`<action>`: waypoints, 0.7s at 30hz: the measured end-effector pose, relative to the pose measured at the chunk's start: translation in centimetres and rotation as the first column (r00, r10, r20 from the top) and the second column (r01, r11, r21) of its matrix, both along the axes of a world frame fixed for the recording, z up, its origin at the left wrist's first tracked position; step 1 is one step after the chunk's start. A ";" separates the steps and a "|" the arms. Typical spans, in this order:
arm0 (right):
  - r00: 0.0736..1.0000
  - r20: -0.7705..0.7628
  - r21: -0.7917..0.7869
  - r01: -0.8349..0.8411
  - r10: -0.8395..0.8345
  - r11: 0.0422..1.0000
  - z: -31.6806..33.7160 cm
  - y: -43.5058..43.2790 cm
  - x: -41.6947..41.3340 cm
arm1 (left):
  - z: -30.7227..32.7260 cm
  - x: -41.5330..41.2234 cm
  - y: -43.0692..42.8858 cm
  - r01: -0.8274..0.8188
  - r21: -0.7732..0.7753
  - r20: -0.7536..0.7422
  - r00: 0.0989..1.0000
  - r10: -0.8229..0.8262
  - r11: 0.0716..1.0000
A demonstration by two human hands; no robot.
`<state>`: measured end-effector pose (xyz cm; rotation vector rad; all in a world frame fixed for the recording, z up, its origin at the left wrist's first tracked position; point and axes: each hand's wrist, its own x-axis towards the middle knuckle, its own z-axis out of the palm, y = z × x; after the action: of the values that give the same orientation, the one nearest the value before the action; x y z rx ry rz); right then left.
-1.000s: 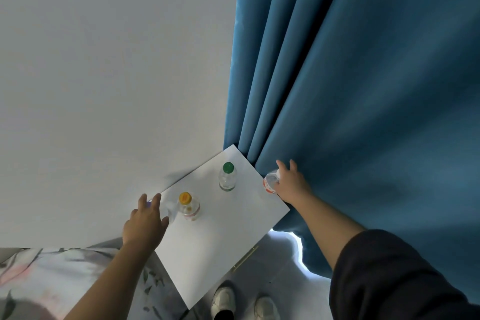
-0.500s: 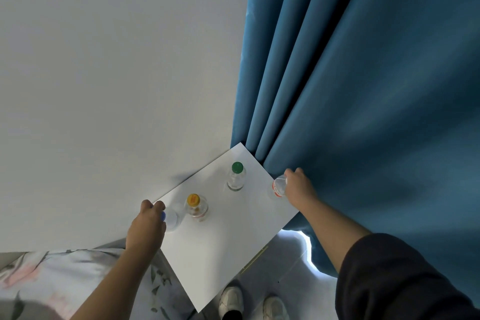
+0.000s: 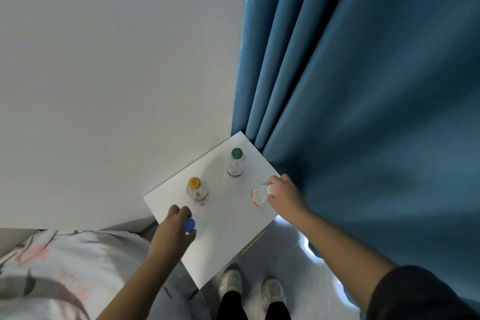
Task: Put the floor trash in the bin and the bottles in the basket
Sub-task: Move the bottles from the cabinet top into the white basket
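So I'm looking down at a small white table (image 3: 233, 236) wedged in the corner by the curtain (image 3: 363, 112). My left hand (image 3: 174, 234) is wrapped round the blue-cap bottle (image 3: 191, 225) at the table's left edge, fingers closed on its top. My right hand (image 3: 284, 193) is curled on a red-label bottle (image 3: 259, 196) at the table's right edge. The yellow-cap bottle (image 3: 197, 189) and green-cap bottle (image 3: 235, 162) stand upright further back on the table, untouched.
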<state>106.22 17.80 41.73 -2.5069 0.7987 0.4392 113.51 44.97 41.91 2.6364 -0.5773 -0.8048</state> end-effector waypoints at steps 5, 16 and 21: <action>0.999 -0.014 0.039 -0.035 0.035 0.999 -0.2 2.2 -1.6 | 0.1 -2.0 -2.6 0.047 -0.079 -0.010 0.999 -0.048 0.996; 0.999 0.043 0.068 -0.014 0.011 0.998 -1.3 3.4 -2.5 | -1.2 -1.9 -5.9 0.065 -0.136 0.069 0.996 -0.056 0.989; 0.998 0.066 0.081 -0.008 0.002 0.997 -2.0 3.5 -2.6 | -1.9 -1.1 -6.0 0.059 -0.137 0.081 0.996 -0.048 0.989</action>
<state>103.60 21.28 39.73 -2.4355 0.7347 0.3815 112.36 38.93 39.98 2.5433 -0.7015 -0.6540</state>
